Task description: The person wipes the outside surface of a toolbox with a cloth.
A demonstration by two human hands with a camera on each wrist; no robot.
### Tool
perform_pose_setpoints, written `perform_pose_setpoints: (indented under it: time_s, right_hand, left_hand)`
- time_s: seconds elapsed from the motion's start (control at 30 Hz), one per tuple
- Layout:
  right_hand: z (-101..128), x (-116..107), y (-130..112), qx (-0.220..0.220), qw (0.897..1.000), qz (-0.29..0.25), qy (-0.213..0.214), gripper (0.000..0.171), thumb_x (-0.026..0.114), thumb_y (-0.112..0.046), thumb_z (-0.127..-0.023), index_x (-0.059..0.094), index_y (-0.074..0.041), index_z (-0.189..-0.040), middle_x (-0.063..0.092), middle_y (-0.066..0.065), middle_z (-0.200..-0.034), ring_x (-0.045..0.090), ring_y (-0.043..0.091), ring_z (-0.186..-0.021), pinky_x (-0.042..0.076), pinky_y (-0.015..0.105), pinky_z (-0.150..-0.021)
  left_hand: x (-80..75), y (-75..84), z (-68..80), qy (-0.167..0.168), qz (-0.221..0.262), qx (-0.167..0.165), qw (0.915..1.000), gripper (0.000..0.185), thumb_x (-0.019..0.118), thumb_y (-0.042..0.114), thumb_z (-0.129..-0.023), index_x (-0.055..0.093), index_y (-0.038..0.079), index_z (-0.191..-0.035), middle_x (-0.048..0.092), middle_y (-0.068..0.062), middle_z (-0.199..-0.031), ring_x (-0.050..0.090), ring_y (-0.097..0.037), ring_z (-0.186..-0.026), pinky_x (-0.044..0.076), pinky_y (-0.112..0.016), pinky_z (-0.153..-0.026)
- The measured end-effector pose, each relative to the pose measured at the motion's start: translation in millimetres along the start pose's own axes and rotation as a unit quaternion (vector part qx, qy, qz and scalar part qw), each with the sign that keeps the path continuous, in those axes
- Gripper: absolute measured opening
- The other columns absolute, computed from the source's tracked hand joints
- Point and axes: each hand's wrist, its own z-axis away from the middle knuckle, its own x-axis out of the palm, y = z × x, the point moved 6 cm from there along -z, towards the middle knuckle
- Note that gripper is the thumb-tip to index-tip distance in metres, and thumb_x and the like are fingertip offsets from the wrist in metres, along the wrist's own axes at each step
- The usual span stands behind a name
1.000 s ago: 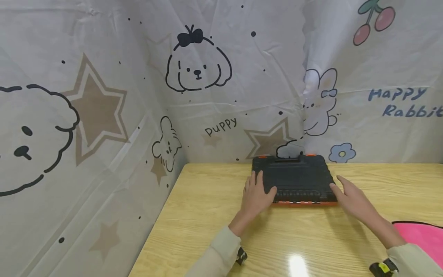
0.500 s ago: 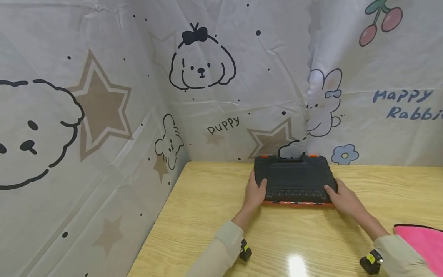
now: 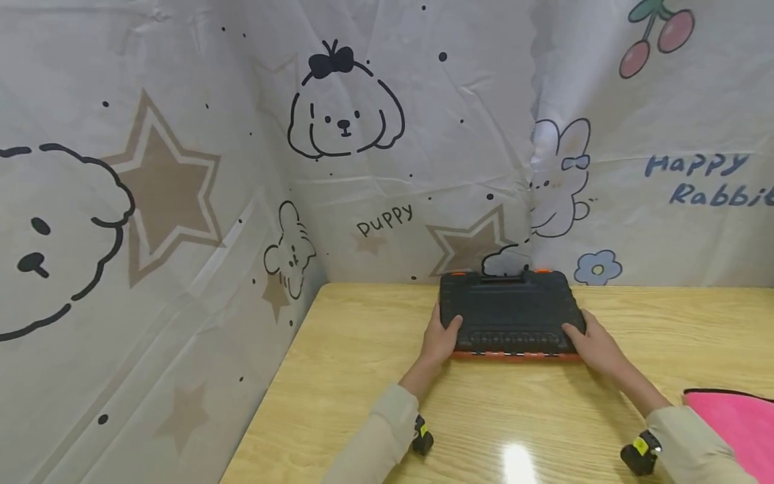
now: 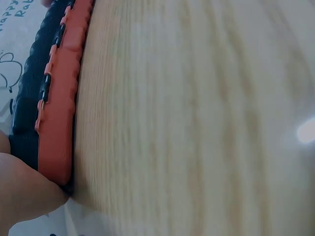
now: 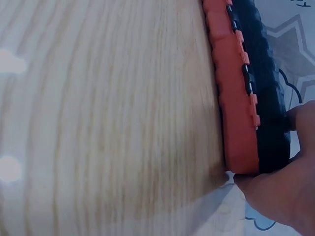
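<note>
We see a black and orange case [image 3: 510,314] lying flat at the far side of the wooden bench [image 3: 363,376], close to the printed cloth backdrop [image 3: 181,168]. Our left hand [image 3: 439,339] grips its near left corner, thumb curled over the lid. Our right hand [image 3: 595,346] grips the near right corner likewise. A pink cloth [image 3: 740,420] lies near right.

Head: high, faces forward-down, far.
Wrists: table-level, close, facing inward.
Shared: case [image 3: 510,312] near edge, table [image 3: 363,376].
</note>
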Motion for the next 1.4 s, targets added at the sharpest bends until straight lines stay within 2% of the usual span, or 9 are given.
perform_pose_setpoints:
  time_s: [0.13, 0.33, 0.6, 0.77, 1.0, 1.23, 1.4]
  right_hand:
    - [-2, 2, -2, 0.003, 0.999, -0.034, -0.007, 0.08, 0.031, -0.04, -0.108, -0.007, 0.016, -0.15, 0.005, 0.045, -0.152, 0.008, 0.061, -0.139, 0.015, 0.069, -0.111]
    - [-1, 2, -2, 0.004, 0.999, -0.037, -0.006, 0.079, 0.028, -0.04, -0.109, -0.008, 0.017, -0.15, 0.003, 0.046, -0.151, 0.006, 0.061, -0.139, 0.013, 0.069, -0.112]
    - [-3, 2, -4, -0.001, 0.997, -0.081, -0.011, 0.078, 0.03, -0.039, -0.11, -0.008, 0.016, -0.15, 0.003, 0.044, -0.152, 0.006, 0.059, -0.14, 0.012, 0.068, -0.112]
    - [-2, 2, -3, 0.013, 0.997, -0.082, -0.007, 0.077, 0.032, -0.036, -0.109, -0.006, 0.016, -0.15, 0.005, 0.044, -0.152, 0.007, 0.058, -0.141, 0.013, 0.066, -0.113]
    - [3, -2, -1, 0.022, 0.996, -0.088, -0.005, 0.077, 0.032, -0.036, -0.109, -0.007, 0.016, -0.15, 0.003, 0.044, -0.153, 0.006, 0.058, -0.141, 0.012, 0.066, -0.114]
    - [6, -2, 3, 0.024, 0.994, -0.11, -0.002, 0.076, 0.033, -0.035, -0.109, -0.006, 0.015, -0.151, 0.002, 0.042, -0.154, 0.006, 0.056, -0.142, 0.013, 0.064, -0.115]
    - [12, -3, 3, 0.026, 0.993, -0.118, 0.0, 0.077, 0.033, -0.035, -0.109, -0.009, 0.014, -0.151, -0.003, 0.041, -0.154, 0.001, 0.057, -0.142, 0.01, 0.064, -0.115]
  left_hand:
    - [-1.9, -1.3, -0.2, 0.0, 0.007, -0.005, 1.0, 0.071, 0.052, 0.033, -0.105, 0.017, 0.003, -0.159, 0.027, -0.02, -0.16, 0.026, -0.039, -0.145, 0.025, -0.052, -0.117]
    - [-0.2, -3.0, -0.7, -0.004, -0.003, -0.013, 0.9999, 0.07, 0.05, 0.034, -0.106, 0.019, 0.001, -0.158, 0.027, -0.021, -0.159, 0.026, -0.038, -0.145, 0.025, -0.051, -0.117]
    - [-2.9, -1.2, -1.5, 0.0, 0.011, 0.001, 0.9999, 0.068, 0.05, 0.032, -0.106, 0.02, 0.0, -0.158, 0.027, -0.019, -0.16, 0.025, -0.038, -0.145, 0.024, -0.051, -0.117]
    - [-2.4, -3.5, 1.8, 0.002, 0.015, -0.007, 0.9999, 0.067, 0.049, 0.031, -0.106, 0.02, 0.0, -0.158, 0.027, -0.019, -0.16, 0.025, -0.037, -0.146, 0.024, -0.051, -0.117]
    - [1.1, -0.7, 3.1, -0.002, 0.022, 0.009, 0.9997, 0.066, 0.048, 0.029, -0.106, 0.021, -0.002, -0.157, 0.028, -0.02, -0.159, 0.025, -0.037, -0.146, 0.023, -0.05, -0.118]
    - [3.2, -0.6, 4.9, -0.006, 0.021, 0.001, 0.9998, 0.065, 0.048, 0.031, -0.106, 0.021, 0.003, -0.159, 0.028, -0.017, -0.16, 0.025, -0.035, -0.146, 0.024, -0.05, -0.117]
    - [1.6, 3.0, 8.2, 0.003, 0.021, 0.007, 0.9998, 0.064, 0.05, 0.028, -0.106, 0.024, 0.001, -0.157, 0.032, -0.018, -0.158, 0.028, -0.037, -0.145, 0.025, -0.051, -0.117]
